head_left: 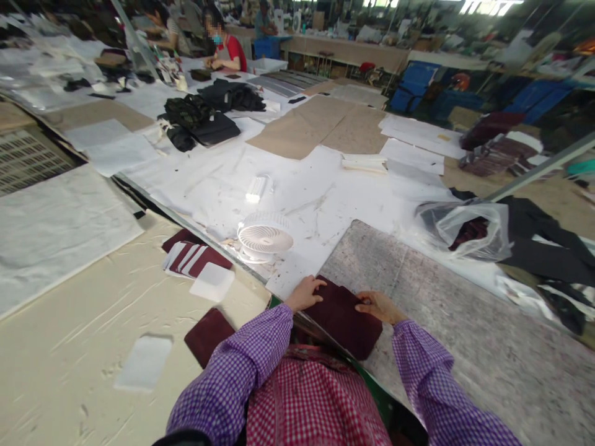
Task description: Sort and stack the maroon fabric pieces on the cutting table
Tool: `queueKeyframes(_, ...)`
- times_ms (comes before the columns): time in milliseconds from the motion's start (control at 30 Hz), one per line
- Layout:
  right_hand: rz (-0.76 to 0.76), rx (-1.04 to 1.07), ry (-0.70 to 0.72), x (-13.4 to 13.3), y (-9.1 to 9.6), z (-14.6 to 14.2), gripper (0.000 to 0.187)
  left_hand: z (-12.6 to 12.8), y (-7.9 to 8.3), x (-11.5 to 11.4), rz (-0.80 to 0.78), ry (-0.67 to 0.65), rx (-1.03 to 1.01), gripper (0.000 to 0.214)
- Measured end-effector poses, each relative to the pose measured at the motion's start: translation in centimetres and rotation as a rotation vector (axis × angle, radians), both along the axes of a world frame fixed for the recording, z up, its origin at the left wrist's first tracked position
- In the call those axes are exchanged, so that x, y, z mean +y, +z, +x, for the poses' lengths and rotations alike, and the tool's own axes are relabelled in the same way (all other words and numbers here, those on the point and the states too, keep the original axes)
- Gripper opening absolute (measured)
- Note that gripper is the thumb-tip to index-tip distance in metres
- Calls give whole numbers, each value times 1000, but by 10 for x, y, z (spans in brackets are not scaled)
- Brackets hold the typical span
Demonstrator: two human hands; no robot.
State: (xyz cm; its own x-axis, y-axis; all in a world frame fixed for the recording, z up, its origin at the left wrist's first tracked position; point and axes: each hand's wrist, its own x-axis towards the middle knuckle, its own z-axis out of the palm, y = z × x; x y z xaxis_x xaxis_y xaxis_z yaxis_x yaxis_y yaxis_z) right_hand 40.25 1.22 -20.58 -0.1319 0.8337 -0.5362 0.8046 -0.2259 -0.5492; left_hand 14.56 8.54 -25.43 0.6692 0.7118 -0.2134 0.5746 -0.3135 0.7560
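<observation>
A stack of dark maroon fabric pieces (341, 319) lies on the grey felt surface (465, 322) just in front of me. My left hand (304, 294) rests on the stack's left upper edge with the fingers curled over the cloth. My right hand (377, 305) grips the stack's right upper corner, thumb and fingers closed on it. Both arms wear purple checked sleeves.
A small white fan (264, 236) stands just beyond the stack. More maroon pieces (195, 259) and white pieces (211, 282) lie on the cream table at left. A plastic bag (465, 230) with fabric sits at right. Black garments (199, 121) and other workers are at the far end.
</observation>
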Motion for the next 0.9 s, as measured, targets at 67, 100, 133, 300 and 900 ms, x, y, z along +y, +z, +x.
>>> queueKeyframes(67,-39,6,10,-1,-3,1,22,1,2,-2,20,6,15,49)
queueKeyframes(100,-58,7,15,-1,-4,1,25,2,3,-3,30,8,23,52)
queueKeyframes(133,-76,6,20,-1,-6,1,27,2,3,-4,39,10,29,53)
queueKeyframes(300,-129,-7,48,1,-10,3,30,2,7,-6,50,8,45,54)
queueKeyframes(900,-138,-235,121,5,-6,-8,25,2,-11,3,-41,93,-108,33)
